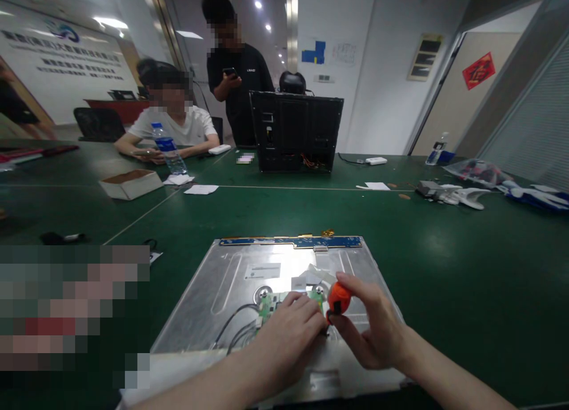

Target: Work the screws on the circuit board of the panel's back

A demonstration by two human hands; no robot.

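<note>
Silvery metal made up the panel [195, 315] in front of you on the green table [466, 268], its pale label [262, 271] bearing print too small to read. At the far left, a sign [66, 57] carried Chinese characters, 大 among them, with smaller, blurred lines beneath. At the far right, a red diamond [479, 71] showed one large black character. The person [237, 114] standing at the far side wore a black shirt [255, 81] whose white letters were too small to make out, and so was any print on the blue band of the bottle [169, 150], far and left on the table.

Your right hand [377, 321] was drawn to a narrow pinch, thumb and fingers holding the orange tool [340, 295] at the right end of the green board [267, 304], above the panel. Your left hand [291, 333] reached across the board from the near left, its fingers bent and close together, their tips beside the tool's lower end. Whether those tips gripped anything could not be told. Dark wires [235, 315] curved from the board's left side over the panel.
</note>
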